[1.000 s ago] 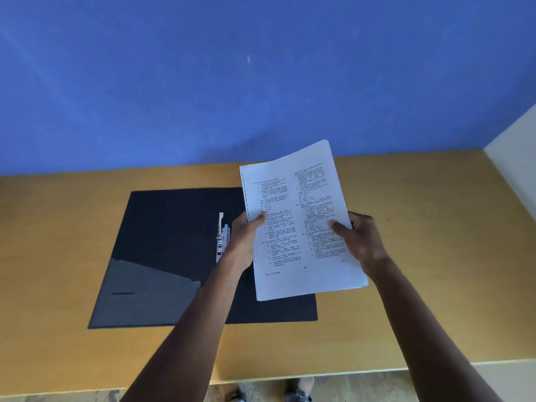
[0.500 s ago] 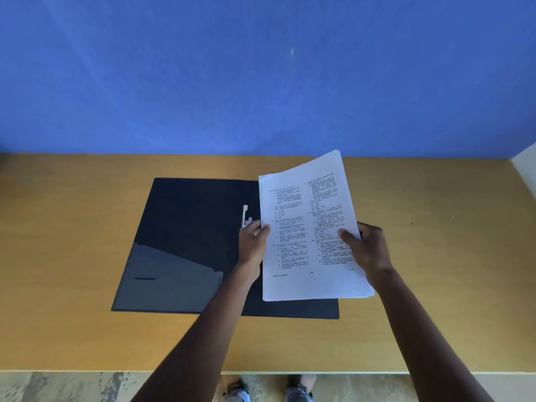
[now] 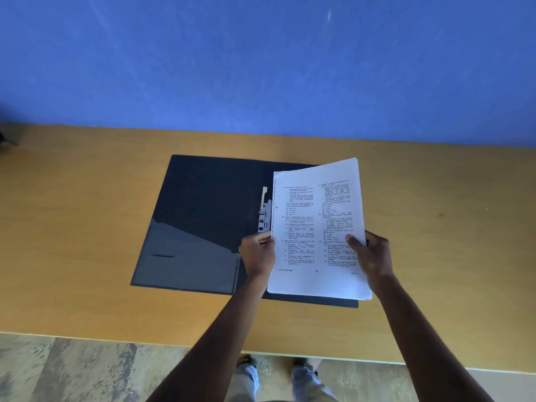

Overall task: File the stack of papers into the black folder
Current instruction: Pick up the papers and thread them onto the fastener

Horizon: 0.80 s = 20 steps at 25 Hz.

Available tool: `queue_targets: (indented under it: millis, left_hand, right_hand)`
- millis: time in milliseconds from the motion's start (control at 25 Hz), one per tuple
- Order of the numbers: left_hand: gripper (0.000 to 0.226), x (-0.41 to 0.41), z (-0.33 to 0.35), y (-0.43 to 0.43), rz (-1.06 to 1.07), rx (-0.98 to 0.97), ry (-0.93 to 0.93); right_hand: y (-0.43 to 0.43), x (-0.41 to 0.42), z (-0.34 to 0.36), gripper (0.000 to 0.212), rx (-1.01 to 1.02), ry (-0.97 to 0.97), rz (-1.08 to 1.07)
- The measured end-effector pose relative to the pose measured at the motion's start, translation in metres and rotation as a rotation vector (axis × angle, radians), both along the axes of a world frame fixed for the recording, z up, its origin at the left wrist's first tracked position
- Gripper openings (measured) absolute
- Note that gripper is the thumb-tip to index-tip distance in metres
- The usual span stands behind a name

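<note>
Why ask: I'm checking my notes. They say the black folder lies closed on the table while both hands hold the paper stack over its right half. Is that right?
Not quite: in the head view the black folder lies open, its metal clip exposed. Both the left hand and right hand do hold the paper stack over its right half.

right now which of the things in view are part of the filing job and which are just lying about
Part of the job:
- stack of papers, held by the left hand and right hand
- black folder, open flat on the desk
- metal fastener clip at the folder's spine

Just lying about:
- dark object at the desk's far left edge, too cut off to identify
- wooden desk, only the work surface
</note>
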<state>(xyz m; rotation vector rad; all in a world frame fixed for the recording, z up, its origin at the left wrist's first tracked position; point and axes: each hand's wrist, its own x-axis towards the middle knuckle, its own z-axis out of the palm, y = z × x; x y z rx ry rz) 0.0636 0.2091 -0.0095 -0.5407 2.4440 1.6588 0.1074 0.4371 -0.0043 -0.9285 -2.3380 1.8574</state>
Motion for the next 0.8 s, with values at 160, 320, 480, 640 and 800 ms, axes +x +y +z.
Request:
queue_targets:
  millis: [160,320,480,640,800]
  left_hand:
    - [0.020,-0.001,-0.008,-0.002,0.020,-0.063,0.017]
    - [0.032,-0.004,-0.007,0.000,-0.015,-0.119,0.036]
    - [0.039,-0.005,-0.004,0.004,-0.047,-0.199,0.076]
    - [0.030,-0.008,-0.006,0.006,-0.083,-0.193,0.033]
    - [0.027,-0.008,-0.003,0.006,-0.080,-0.216,0.056]
  right_hand:
    - [0.000,-0.003,-0.006,0.020,-0.010,0.018,0.001]
    - [-0.001,-0.006,-0.009,0.023,-0.029,0.030,-0.003]
    - [-0.002,-0.001,-0.012,0.022,-0.070,0.047,-0.016]
    - [0.002,0.006,-0.015,0.020,-0.123,0.065,-0.041]
    - [0.000,0.003,-0.016,0.021,-0.144,0.076,-0.035]
